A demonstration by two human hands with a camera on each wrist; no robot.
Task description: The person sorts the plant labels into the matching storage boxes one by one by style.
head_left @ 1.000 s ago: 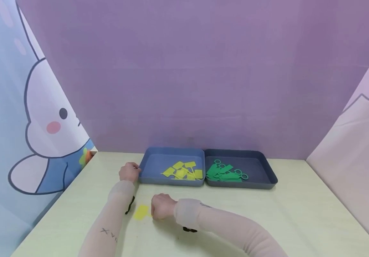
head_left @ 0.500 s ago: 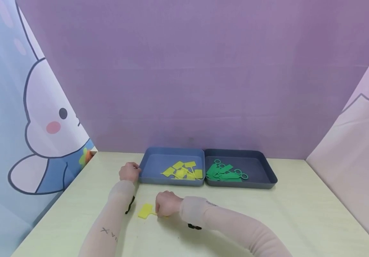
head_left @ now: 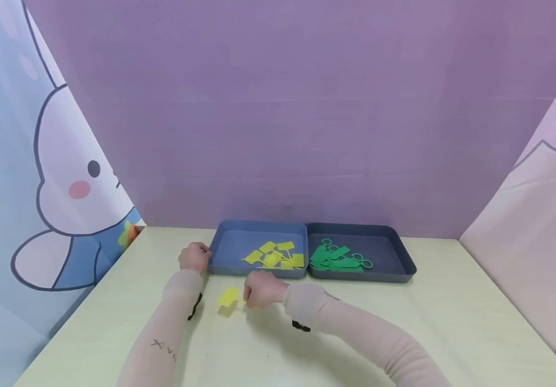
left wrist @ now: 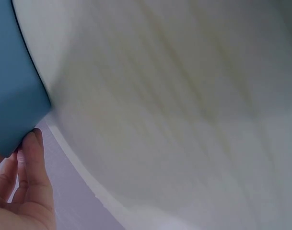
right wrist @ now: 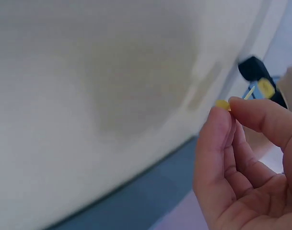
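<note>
A yellow flag-shaped plastic tag (head_left: 228, 296) is pinched between the thumb and forefinger of my right hand (head_left: 264, 290). Its flat end points left, raised just off the table in front of the blue tray (head_left: 239, 238). In the right wrist view only a small yellow end (right wrist: 223, 104) and a thin strip of it show at the fingertips. My left hand (head_left: 194, 257) grips the blue tray's left side; the left wrist view shows its fingers (left wrist: 35, 160) at the tray's corner. Several yellow tags (head_left: 270, 260) lie in that tray's right half.
A dark grey tray (head_left: 389, 244) touches the blue tray's right side and holds several green tags with ring ends (head_left: 340, 259). Both stand at the back of the pale table (head_left: 452, 312), before a purple cloth wall (head_left: 282, 118). Printed curtains hang at both sides.
The right hand has lifted the yellow tag from the table and moved it forward and slightly right, closer to the blue tray. The left hand stays at the tray's side.
</note>
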